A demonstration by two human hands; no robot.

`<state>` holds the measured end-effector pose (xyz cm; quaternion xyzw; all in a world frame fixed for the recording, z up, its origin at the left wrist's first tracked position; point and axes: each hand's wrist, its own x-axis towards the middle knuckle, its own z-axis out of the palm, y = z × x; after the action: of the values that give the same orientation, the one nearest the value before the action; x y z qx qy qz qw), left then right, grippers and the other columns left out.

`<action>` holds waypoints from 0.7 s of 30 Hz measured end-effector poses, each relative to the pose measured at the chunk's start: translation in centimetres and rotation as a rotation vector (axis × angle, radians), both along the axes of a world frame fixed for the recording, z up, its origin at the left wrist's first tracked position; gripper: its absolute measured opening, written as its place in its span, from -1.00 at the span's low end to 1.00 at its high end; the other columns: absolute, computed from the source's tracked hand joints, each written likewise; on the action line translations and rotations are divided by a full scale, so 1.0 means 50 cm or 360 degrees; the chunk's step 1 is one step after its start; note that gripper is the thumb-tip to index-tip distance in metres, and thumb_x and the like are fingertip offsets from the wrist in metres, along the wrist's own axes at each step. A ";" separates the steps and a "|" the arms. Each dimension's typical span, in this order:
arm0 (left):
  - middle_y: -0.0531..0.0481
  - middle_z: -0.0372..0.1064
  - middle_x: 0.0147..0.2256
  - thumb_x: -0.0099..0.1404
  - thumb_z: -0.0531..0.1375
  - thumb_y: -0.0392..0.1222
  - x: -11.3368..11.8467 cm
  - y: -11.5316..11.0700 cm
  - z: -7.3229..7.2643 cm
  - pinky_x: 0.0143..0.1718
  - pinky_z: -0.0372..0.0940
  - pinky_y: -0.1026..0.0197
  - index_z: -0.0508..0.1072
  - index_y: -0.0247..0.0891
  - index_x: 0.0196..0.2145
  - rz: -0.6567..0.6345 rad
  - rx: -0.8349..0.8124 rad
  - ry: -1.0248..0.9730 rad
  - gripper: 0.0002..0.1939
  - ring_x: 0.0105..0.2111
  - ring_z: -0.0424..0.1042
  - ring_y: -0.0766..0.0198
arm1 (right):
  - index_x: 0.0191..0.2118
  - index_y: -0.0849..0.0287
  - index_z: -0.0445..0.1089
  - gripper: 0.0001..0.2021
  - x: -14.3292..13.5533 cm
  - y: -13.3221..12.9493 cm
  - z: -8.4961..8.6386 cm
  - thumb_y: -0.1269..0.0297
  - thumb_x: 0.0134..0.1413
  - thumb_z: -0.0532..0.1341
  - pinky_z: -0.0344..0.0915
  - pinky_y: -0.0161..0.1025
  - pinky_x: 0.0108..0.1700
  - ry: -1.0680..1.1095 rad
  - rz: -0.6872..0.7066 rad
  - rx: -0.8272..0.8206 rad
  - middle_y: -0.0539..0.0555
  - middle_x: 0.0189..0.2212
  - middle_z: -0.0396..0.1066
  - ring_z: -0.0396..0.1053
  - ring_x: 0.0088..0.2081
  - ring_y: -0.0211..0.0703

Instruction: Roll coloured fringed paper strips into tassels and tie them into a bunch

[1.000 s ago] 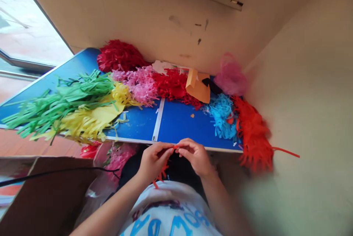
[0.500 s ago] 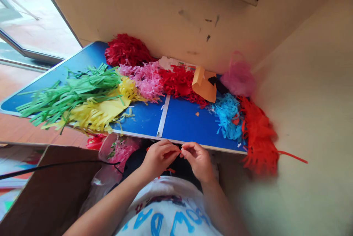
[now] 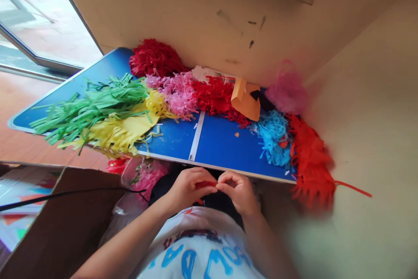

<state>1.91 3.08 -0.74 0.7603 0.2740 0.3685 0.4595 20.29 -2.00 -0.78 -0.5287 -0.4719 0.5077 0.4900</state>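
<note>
Just below the table's front edge, my left hand point(image 3: 191, 187) is closed around a red paper strip point(image 3: 205, 184), which shows between thumb and fingers. My right hand point(image 3: 238, 192) pinches at the strip's end, its fingertips meeting those of the left. The strip's far end is hidden by the fingers. Small red-orange scraps point(image 3: 189, 210) show beneath my left hand, above my lap. On the blue table point(image 3: 228, 148) beyond lie fringed paper bundles: green point(image 3: 98, 100), yellow point(image 3: 127, 133), pink point(image 3: 176, 92), red point(image 3: 212, 96) and light blue point(image 3: 274, 135).
An orange-red fringed bundle point(image 3: 311, 161) hangs over the table's right end. A dark red bundle point(image 3: 156, 58) and an orange paper piece point(image 3: 248, 100) lie near the wall. At lower left stands a cardboard box point(image 3: 72, 209), with a black cord point(image 3: 81, 192) crossing it.
The view has shifted slightly, so the table appears a little further right. My hands stay together at the strip; more of its red now shows in my left hand.
</note>
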 end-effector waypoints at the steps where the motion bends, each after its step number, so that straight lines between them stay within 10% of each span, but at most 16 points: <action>1: -0.07 0.54 -0.37 0.22 0.32 -0.08 -0.001 0.002 0.002 -0.34 0.39 0.32 0.60 -0.25 -0.34 -0.0033 -0.0013 -0.0008 -0.82 -0.40 0.51 0.29 | -0.50 0.12 0.48 -0.84 0.000 0.001 0.003 0.21 -0.09 0.42 0.29 -0.31 -0.35 0.0013 0.0045 -0.0012 -0.02 -0.52 0.44 0.35 -0.44 -0.23; 10: -0.04 0.53 -0.39 0.29 0.25 -0.09 -0.016 0.015 0.016 -0.29 0.35 0.28 0.55 -0.23 -0.35 0.0073 -0.0018 0.0175 -0.83 -0.39 0.48 0.28 | -0.43 0.14 0.44 -0.81 0.020 0.000 0.021 0.14 0.09 0.31 0.30 -0.30 -0.32 -0.0173 0.0106 0.0075 0.01 -0.45 0.46 0.37 -0.40 -0.22; 15: -0.13 0.53 -0.20 0.31 0.21 -0.07 -0.022 0.010 0.014 -0.10 0.34 0.12 0.49 -0.20 -0.09 0.0300 0.0141 0.0131 -0.74 -0.19 0.48 0.17 | -0.40 0.14 0.44 -0.81 0.050 0.046 0.026 0.14 0.04 0.34 0.35 -0.25 -0.29 -0.0226 -0.0248 0.0160 0.03 -0.46 0.49 0.42 -0.41 -0.19; 21: -0.04 0.36 -0.38 0.36 0.05 0.11 -0.112 -0.016 -0.140 -0.13 0.32 0.10 0.35 -0.22 -0.44 0.1433 -0.0299 0.0028 -0.62 -0.28 0.36 0.21 | -0.26 0.26 0.51 -0.59 0.108 0.183 -0.013 -0.06 0.05 0.26 0.37 -0.12 -0.28 -0.0882 -0.0949 0.0448 0.22 -0.36 0.54 0.49 -0.29 0.02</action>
<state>-3.68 2.27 -7.74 0.5236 0.6131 0.4986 0.3183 25.66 7.13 -1.42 -0.6863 -0.4770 0.1133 0.5373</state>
